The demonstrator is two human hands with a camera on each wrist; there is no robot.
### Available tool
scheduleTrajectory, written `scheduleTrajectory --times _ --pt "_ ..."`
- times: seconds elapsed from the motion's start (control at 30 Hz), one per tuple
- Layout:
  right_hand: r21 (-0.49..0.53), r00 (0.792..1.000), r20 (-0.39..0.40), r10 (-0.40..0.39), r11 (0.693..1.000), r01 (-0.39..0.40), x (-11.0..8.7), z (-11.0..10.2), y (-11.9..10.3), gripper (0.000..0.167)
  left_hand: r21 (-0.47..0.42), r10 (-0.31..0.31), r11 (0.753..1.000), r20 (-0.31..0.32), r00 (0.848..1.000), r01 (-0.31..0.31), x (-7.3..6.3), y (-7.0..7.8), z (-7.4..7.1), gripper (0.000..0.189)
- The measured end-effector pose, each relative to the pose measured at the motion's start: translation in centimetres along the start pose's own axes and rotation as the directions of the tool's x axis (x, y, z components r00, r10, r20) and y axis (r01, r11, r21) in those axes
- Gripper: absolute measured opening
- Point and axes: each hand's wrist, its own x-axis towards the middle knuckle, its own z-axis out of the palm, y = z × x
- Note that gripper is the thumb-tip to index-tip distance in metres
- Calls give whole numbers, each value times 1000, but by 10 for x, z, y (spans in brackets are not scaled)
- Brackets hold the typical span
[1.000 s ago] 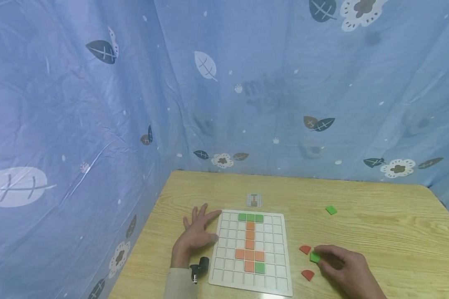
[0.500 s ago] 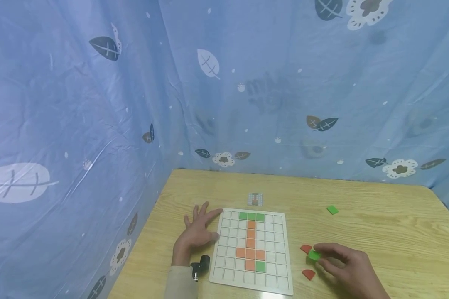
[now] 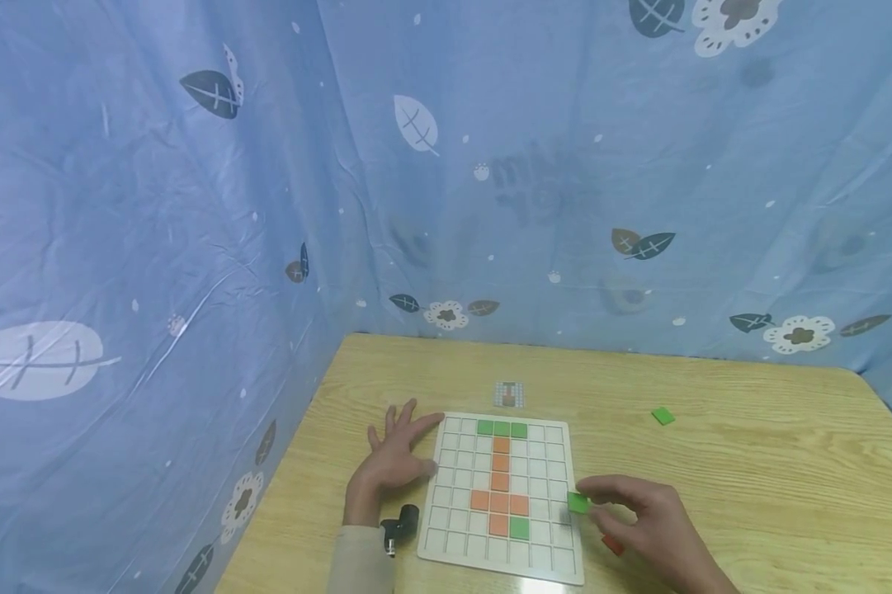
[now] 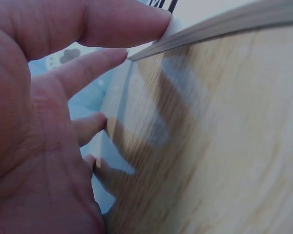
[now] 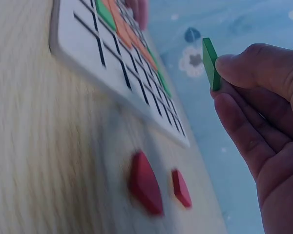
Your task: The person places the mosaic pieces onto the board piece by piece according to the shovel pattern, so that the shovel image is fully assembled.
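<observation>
A pale grid board (image 3: 455,542) lies on the table, with orange tiles (image 3: 500,481) forming a cross-like column and green tiles (image 3: 502,428) in a row at its top. One more green tile (image 3: 519,528) sits low beside the orange ones. My left hand (image 3: 395,460) has its fingers spread, with thumb and index fingertip at the board's left edge. Between thumb and fingers, my right hand (image 3: 649,520) pinches a green square tile (image 5: 211,63), raised over the board's right edge. Two red quarter-round pieces (image 5: 145,184) lie below that hand; in the head view it hides one.
A small pattern card (image 3: 509,394) lies behind the board. A loose green tile (image 3: 663,416) rests at the back right. A black device (image 3: 401,526) sits at my left wrist. Blue patterned curtain (image 3: 535,206) hangs round the table's back and left.
My right hand has lifted the green tile off the table beside the red pieces and carried it left to the board's right edge. The left hand stays in place.
</observation>
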Motion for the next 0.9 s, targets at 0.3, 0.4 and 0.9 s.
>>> scheduleTrajectory --times 0.3,0.4,0.9 --pt "10 987 60 -152 988 151 12 31 -12 35 -5 -1 1000 -1 1000 1 -1 1 0 90" --pt "17 980 96 -175 985 174 17 40 -15 33 -7 0 1000 -2 1000 0 -1 1 0 91" --pt "162 950 157 -269 956 244 31 91 -21 32 3 1 1000 3 1000 -1 -1 0 -1 91"
